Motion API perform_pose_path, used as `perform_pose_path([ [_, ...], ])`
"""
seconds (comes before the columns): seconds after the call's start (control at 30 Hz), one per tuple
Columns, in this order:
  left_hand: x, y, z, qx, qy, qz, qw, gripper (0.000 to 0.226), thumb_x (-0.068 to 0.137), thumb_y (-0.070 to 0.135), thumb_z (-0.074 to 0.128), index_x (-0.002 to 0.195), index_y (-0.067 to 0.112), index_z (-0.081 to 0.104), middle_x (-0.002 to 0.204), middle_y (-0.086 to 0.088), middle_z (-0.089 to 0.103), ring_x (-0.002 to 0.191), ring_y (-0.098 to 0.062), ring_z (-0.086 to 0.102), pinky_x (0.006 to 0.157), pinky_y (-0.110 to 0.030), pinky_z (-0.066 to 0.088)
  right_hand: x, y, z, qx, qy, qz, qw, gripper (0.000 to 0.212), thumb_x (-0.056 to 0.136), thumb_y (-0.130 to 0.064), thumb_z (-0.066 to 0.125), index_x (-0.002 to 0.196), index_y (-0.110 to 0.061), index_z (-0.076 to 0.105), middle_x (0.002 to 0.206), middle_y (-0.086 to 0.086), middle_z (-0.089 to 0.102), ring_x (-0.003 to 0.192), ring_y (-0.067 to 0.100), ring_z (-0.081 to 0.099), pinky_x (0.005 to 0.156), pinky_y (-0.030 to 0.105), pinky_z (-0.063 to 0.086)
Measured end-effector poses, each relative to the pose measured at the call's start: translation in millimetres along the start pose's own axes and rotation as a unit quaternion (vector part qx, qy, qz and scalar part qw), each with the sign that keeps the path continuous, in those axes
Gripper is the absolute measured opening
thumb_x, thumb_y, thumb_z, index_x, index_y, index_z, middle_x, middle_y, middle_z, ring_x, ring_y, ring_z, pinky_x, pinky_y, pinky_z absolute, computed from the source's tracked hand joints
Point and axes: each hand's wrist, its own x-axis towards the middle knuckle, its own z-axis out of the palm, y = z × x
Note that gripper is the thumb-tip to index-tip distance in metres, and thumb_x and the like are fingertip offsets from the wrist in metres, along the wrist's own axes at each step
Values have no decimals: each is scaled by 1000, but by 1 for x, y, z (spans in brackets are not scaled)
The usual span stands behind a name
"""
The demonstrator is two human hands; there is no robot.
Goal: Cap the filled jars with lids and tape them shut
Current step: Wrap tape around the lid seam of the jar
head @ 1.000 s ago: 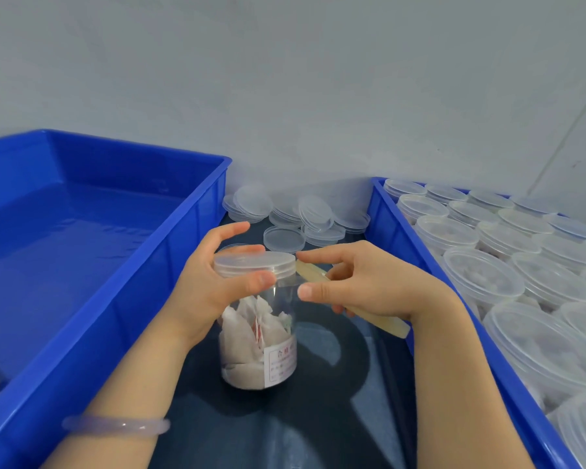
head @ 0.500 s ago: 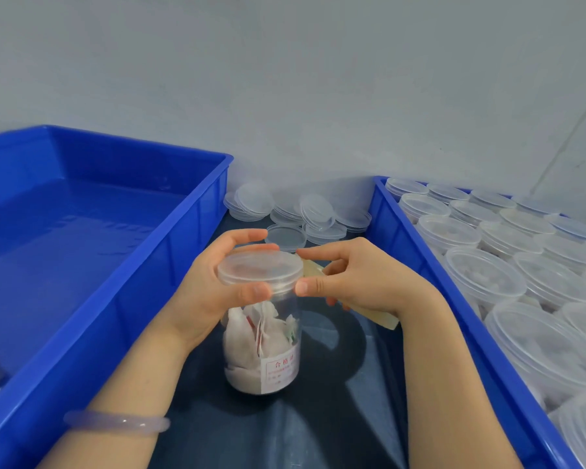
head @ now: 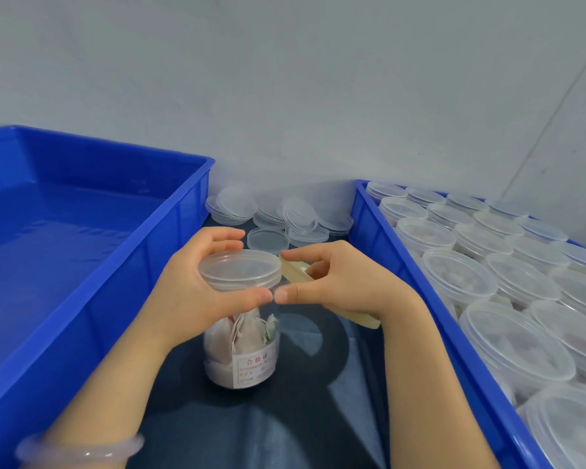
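Standing upright on the dark surface [head: 301, 418], the clear jar [head: 247, 353] sits in the narrow lane between two blue bins, its white label facing the camera and pale pouches packed inside. A translucent lid [head: 240, 267] is on its mouth. The left hand [head: 190, 289] wraps the lid's rim from the left, with the fingers curled round its far edge and the thumb pressed across the near side just under it. The right hand [head: 339, 282] is just beside the lid on the right; its forefinger reaches to the lid's right edge, its thumb tip meets the left thumb tip, and the other fingers curl over a beige tape [head: 295, 270] that runs from the lid's edge back under the palm.

The left bin [head: 180, 238] has its tall wall close to the left wrist, leaving little side room there. The right bin [head: 416, 292] is packed rim to rim with capped jars [head: 457, 277], and its wall runs close along the right forearm. Behind the jar, near the grey wall [head: 285, 96], loose lids [head: 300, 214] lie in leaning stacks, one lying flat just beyond the hands. Open surface shows mainly in front of the jar, between the forearms. A pale bracelet [head: 82, 450] rings the left wrist.
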Motion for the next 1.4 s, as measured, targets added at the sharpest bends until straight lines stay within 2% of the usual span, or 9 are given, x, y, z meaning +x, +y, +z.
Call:
perform_pose_path([
  [0.13,-1,-3,1,-37,0,19,999,74,39,53,78,109,40,56,111,18,64,109,9,55,78,-1,41,-3,6,-7,25,-5,-20,999,59,65,-45,81,121,-43,61,99,-14,68,95,-3,60,89,24,48],
  [0.33,-3,-3,-2,-78,-37,32,996,77,42,42,81,115,34,55,116,15,65,113,-3,59,86,-13,49,4,8,-2,15,7,-10,1000,73,55,-60,79,124,-43,60,114,-2,68,111,2,57,99,35,46],
  [0.53,-3,-3,-6,-69,-75,32,994,76,45,41,80,116,27,59,118,12,64,113,-6,60,87,-14,48,8,8,3,12,23,-11,1000,76,53,-58,83,124,-45,57,114,-3,62,103,-4,51,81,22,42],
  [0.73,0,1,-3,-16,-35,5,999,72,41,41,83,109,37,60,111,30,61,107,10,55,77,-1,42,9,6,6,51,10,-5,999,75,63,-49,82,131,-34,53,104,7,64,84,4,69,58,6,43],
  [0.97,-1,19,-5,124,-69,-5,990,88,33,74,71,115,60,42,117,33,46,109,27,38,75,-8,37,6,1,5,5,-57,-12,998,71,75,-40,76,139,-29,47,117,17,63,79,15,71,83,29,52],
  [1.07,-2,22,4,151,-52,-8,987,101,30,71,80,122,52,45,110,35,43,109,20,35,74,-11,34,4,3,3,20,-69,-44,996,49,78,-24,75,124,-31,58,120,12,64,108,24,60,95,35,49],
  [1.13,0,21,3,168,-62,-3,984,93,43,58,86,126,50,44,113,34,45,109,17,38,75,-10,33,4,9,1,21,-65,-23,997,63,79,-24,76,135,-34,50,121,2,66,115,13,57,97,31,47],
  [1.23,4,23,-6,201,-88,1,976,84,54,48,86,126,50,42,117,31,48,110,11,44,79,-9,34,6,13,2,45,-70,-16,996,68,80,-27,75,141,-26,45,106,10,71,96,9,61,94,30,49],
  [1.4,7,36,-5,294,-160,26,942,75,63,40,77,129,46,41,117,30,44,107,6,45,78,-10,37,10,11,6,45,-23,-28,998,81,66,-36,84,138,-35,47,129,-15,56,111,-4,45,83,14,40],
])
